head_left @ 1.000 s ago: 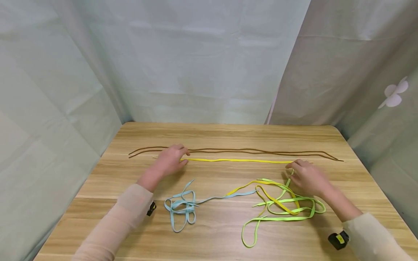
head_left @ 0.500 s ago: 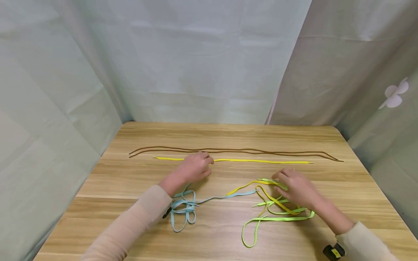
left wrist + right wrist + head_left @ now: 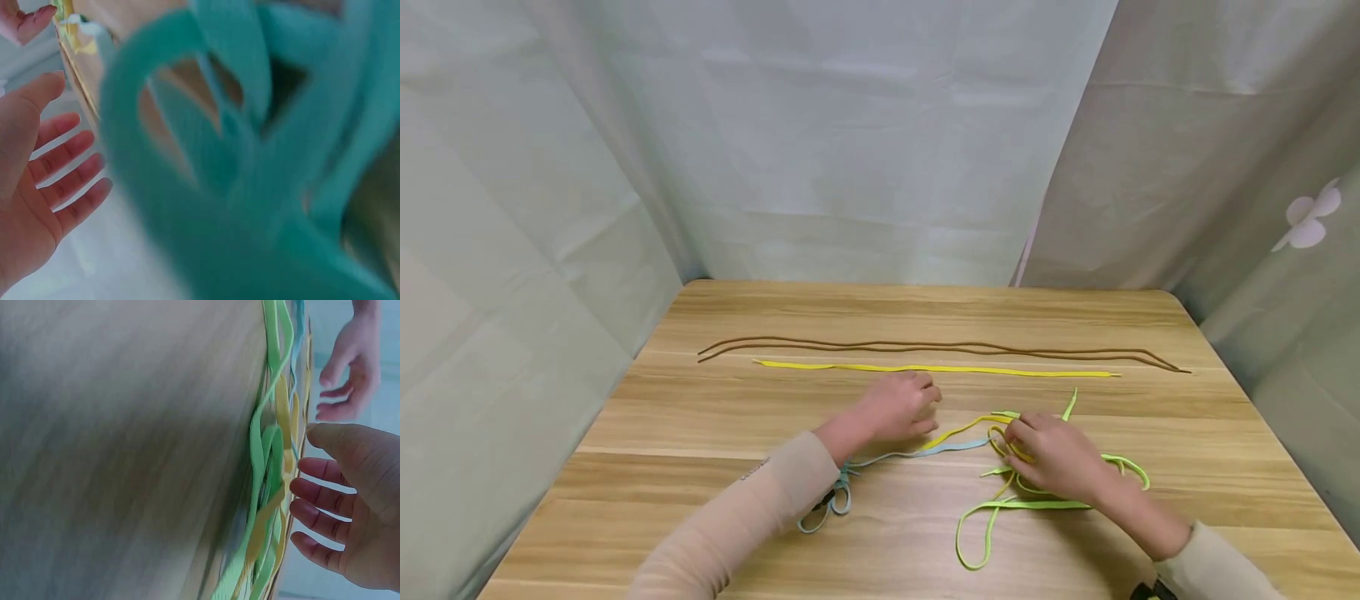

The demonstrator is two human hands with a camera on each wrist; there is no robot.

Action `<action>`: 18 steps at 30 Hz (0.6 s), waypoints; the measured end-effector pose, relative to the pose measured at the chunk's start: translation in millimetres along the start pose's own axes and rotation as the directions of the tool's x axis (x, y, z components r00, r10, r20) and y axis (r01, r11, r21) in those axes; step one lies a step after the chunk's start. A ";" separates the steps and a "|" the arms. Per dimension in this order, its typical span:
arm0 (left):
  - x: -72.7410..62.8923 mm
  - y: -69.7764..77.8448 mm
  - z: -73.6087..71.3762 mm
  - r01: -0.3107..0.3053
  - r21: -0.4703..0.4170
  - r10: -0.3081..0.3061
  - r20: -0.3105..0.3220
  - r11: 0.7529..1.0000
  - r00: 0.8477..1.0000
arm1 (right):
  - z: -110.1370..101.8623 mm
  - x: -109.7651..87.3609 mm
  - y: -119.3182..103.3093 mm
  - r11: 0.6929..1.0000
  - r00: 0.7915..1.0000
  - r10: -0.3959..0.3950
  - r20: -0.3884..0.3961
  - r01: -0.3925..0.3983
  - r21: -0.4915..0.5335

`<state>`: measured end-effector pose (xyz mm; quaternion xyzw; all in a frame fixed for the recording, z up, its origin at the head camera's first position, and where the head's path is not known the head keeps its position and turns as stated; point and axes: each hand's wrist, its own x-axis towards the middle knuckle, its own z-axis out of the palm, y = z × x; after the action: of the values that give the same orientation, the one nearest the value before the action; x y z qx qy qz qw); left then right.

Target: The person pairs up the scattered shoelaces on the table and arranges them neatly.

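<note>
In the head view my left hand hovers over the middle of the table, just beyond a light blue shoelace. Its fingers are loosely bent and hold nothing, as the left wrist view also shows; there the blue lace looms large and blurred. My right hand is above a tangle of a lime green shoelace and a yellow shoelace, covering part of it. The right wrist view shows the relaxed fingers spread apart beside the green lace, gripping nothing.
Farther back, one straight yellow shoelace lies across the wooden table. Behind it run two brown shoelaces, side by side. Pale curtains enclose the back and sides.
My left hand has moved right and nearer, away from the left end of the straight yellow shoelace. My right hand has moved left and nearer, over the tangle. The laces look unmoved.
</note>
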<state>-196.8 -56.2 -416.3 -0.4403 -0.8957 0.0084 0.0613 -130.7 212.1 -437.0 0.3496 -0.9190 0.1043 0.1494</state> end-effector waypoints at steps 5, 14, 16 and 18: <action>5.6 12.2 4.9 -0.028 0.031 0.027 0.015 0.999 1.000 | -1.7 1.9 -7.0 1.000 1.000 0.010 0.024 -0.010 0.014; 12.6 27.0 11.9 -0.029 0.053 0.024 0.101 0.998 0.995 | 1.4 2.7 -12.0 0.998 0.996 0.055 0.071 -0.057 0.035; 13.8 28.3 12.6 -0.022 0.058 0.016 0.104 0.998 0.994 | 2.3 2.6 -12.8 0.998 0.995 0.062 0.080 -0.064 0.026; 14.6 29.4 12.8 -0.013 0.060 0.007 0.106 0.998 0.994 | 2.8 2.4 -13.5 0.997 0.994 0.067 0.089 -0.069 0.019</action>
<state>-184.0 -26.2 -429.5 -0.4416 -0.8948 0.0593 0.0274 -123.9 199.9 -437.5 0.3238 -0.9349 0.1038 0.1014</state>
